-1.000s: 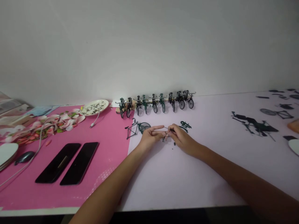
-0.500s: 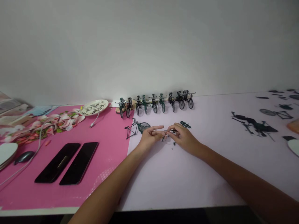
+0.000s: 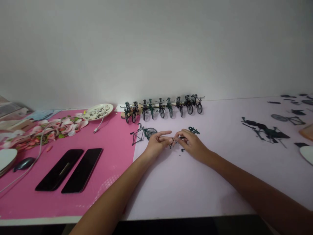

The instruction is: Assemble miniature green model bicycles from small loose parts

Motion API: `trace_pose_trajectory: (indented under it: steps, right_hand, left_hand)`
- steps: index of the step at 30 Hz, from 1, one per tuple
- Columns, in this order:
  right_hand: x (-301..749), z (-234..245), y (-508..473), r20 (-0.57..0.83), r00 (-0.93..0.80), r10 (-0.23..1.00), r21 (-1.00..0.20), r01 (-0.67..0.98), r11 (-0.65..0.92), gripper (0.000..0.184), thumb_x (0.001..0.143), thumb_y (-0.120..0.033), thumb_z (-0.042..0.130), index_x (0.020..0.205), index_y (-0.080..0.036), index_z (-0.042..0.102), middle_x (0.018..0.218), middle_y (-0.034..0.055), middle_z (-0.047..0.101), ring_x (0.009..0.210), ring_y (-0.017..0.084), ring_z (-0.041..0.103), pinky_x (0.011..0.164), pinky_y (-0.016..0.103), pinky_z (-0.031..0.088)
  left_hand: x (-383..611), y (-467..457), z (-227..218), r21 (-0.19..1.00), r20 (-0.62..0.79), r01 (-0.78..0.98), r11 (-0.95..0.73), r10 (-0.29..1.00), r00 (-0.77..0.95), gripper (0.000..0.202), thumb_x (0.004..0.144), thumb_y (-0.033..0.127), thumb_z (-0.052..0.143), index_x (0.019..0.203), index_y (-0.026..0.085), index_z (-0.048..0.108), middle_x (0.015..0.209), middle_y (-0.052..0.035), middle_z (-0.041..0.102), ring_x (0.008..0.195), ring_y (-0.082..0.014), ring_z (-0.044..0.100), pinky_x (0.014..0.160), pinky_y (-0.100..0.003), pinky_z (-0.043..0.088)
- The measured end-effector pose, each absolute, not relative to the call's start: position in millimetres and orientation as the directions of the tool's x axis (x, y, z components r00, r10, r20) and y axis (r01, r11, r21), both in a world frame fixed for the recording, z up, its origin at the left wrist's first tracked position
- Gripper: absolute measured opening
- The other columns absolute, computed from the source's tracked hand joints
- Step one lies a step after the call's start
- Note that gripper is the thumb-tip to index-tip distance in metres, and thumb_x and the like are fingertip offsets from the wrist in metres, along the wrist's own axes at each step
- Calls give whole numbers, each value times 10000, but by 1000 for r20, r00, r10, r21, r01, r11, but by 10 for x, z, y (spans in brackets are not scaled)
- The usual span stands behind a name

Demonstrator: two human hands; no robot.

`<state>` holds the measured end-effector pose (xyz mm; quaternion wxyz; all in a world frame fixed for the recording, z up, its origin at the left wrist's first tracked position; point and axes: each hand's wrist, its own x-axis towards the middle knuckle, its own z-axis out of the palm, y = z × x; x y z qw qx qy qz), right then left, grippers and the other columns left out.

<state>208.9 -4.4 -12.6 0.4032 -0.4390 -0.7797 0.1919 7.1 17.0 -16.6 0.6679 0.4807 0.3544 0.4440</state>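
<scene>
Over the lilac half of the table, my left hand (image 3: 157,142) and my right hand (image 3: 192,142) meet fingertip to fingertip. Both are closed in a pinch on a small dark model bicycle part (image 3: 171,146), its exact kind too small to tell. The left index finger stretches out above the pinch. Just left of that hand lies a partly built model bicycle (image 3: 139,134), its frame and one wheel showing. Behind my right hand rests a green bicycle piece (image 3: 194,130). Below the fingers are a small black part (image 3: 183,150) and a tiny dot-like piece (image 3: 180,155).
Several finished model bicycles (image 3: 161,109) stand in a row by the wall. Dark loose parts (image 3: 271,130) lie at the right. On the pink side are two black phones (image 3: 81,169), a plate (image 3: 111,109), petals (image 3: 69,125), a cable (image 3: 40,147) and a computer mouse (image 3: 23,164).
My fingertips have shifted very slightly around the small part. The whole view has drifted a few pixels; the things on the table stay put.
</scene>
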Motion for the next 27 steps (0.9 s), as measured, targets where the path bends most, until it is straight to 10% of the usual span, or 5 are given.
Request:
trace_pose_trajectory:
  steps: [22,27]
  right_hand:
    - [1982,-228,-51,325,-151,933,-888,289,356,301,941,-528,627,977,-231,604,857,51,696,777,212,677,604,300,484]
    - [1965,-262,-49,216,-146,965,-950,196,243,366,915,-591,638,955,-231,586,783,20,679,543,131,512,468,259,389]
  left_hand:
    - [127,140,-112,932,-51,-326,161,946,321,668,582,231,950,1187,100,701,870,-79,763,723,-158,698,778,-315,515]
    - [122,144,-113,937,-30,-320,139,945,324,643,593,235,945,1176,109,706,844,-75,764,730,-164,706,789,-317,516]
